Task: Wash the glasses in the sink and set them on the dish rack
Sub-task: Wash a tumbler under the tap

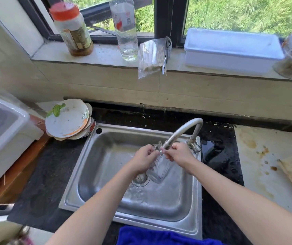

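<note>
A clear ribbed glass [159,167] is held tilted over the steel sink [92,156], its mouth up at the spout of the curved tap [182,132]. My left hand [144,159] grips the glass on its left side near the rim. My right hand [179,153] holds the rim from the right, its fingers curled at the mouth. Water runs onto the sink floor below, by the drain [139,179]. A white plastic rack tub [2,131] stands at the far left.
Dirty stacked plates [67,120] lie at the sink's back left corner. On the window sill stand a jar [72,30], a clear bottle [125,29], a bag of sticks [150,57] and a white box [230,50]. A blue cloth [155,236] lies at the front edge.
</note>
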Motion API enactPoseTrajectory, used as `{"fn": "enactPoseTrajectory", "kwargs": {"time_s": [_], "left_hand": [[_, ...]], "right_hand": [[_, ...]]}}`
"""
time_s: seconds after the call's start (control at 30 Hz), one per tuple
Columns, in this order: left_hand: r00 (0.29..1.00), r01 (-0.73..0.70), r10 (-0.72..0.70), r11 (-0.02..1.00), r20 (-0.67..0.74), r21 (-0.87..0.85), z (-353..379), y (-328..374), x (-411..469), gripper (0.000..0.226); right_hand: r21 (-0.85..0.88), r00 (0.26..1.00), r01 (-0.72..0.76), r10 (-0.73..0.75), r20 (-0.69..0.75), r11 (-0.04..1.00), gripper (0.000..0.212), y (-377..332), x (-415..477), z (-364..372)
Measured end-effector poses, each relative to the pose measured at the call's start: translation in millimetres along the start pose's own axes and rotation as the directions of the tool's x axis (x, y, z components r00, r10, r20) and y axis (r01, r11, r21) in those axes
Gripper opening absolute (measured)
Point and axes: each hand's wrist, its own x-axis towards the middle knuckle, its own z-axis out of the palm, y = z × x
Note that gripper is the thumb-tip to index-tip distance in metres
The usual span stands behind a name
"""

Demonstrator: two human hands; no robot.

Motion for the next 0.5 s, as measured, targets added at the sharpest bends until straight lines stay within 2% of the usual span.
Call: {"fn": "enactPoseTrajectory", "kwargs": {"time_s": [0.07, 0.1, 0.13, 0.17, 0.2, 0.27, 0.33, 0.4, 0.5], "left_hand": [[0.995, -0.003, 0.012, 0.996, -0.103, 0.088, 5.8, -0.8, 0.0, 0.024], [0.990, 0.041, -0.044, 0.999, -0.132, -0.030, 6.7, -0.9, -1.7, 0.024], [0.984, 0.082, -0.115, 0.972, -0.139, -0.222, 8.3, -1.8, -2.7, 0.023], [0.977, 0.123, -0.180, 0.909, -0.110, -0.399, 10.7, -2.0, -4.1, 0.023], [0.973, 0.148, -0.218, 0.843, -0.077, -0.516, 12.9, -2.1, -5.4, 0.022], [0.971, 0.177, -0.237, 0.774, -0.019, -0.608, 15.7, -1.8, -10.5, 0.022], [0.973, 0.205, -0.226, 0.780, 0.039, -0.591, 11.7, 0.4, -15.0, 0.020], [0.983, 0.178, -0.182, 0.877, 0.033, -0.446, 0.4, 0.3, -13.6, 0.009], [0.996, 0.011, -0.028, 0.979, -0.081, -0.205, -17.6, 8.2, -8.8, 0.028]], "right_hand": [[0.006, 0.995, 0.034, -0.033, -0.090, 0.999, 0.008, 1.9, 4.3, -1.8], [0.007, 0.989, 0.052, -0.051, -0.140, 0.999, 0.008, 2.4, 3.6, -2.0], [0.017, 0.983, 0.052, -0.048, -0.175, 0.999, 0.014, 2.7, 0.3, -1.4], [0.043, 0.984, 0.027, -0.019, -0.177, 0.999, 0.017, 3.5, -5.0, -0.3], [0.100, 0.989, -0.027, 0.041, -0.144, 0.995, 0.018, 4.7, -9.8, 2.3], [0.217, 0.984, -0.170, 0.178, -0.017, 0.961, 0.027, 9.8, -17.2, 8.6], [0.223, 0.981, -0.189, 0.194, 0.000, 0.956, 0.036, 12.6, -19.4, 8.6], [0.199, 0.987, -0.158, 0.163, -0.005, 0.967, 0.035, 12.8, -15.6, 1.4], [0.107, 0.983, -0.158, 0.147, 0.108, 0.982, 0.039, 0.6, -15.8, -9.9]]}}
